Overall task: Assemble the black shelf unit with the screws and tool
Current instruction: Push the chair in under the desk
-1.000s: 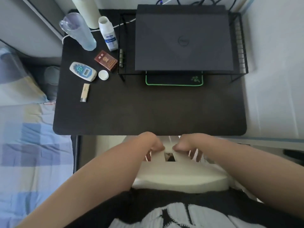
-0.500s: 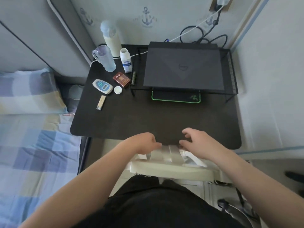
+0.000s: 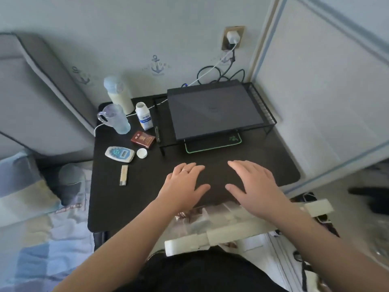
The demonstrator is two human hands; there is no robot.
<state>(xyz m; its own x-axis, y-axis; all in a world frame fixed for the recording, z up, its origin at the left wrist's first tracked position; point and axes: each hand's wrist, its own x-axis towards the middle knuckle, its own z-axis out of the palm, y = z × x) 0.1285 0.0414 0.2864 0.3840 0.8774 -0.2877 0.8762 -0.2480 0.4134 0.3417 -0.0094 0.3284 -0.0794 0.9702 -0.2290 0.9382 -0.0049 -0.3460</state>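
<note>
A: While both arms reach forward, how are the hands?
B: The left hand and right hand are palm-down over the table, fingers straight, apart, holding nothing. The black shelf stands behind, under a laptop.

Pale wall with anchor decals and a plugged socket; black desk against it, grey padded headboard and checked bedding at left, white panelling at right. Soft daylight.

Soft dim daylight, motion blur, edges warped
</note>
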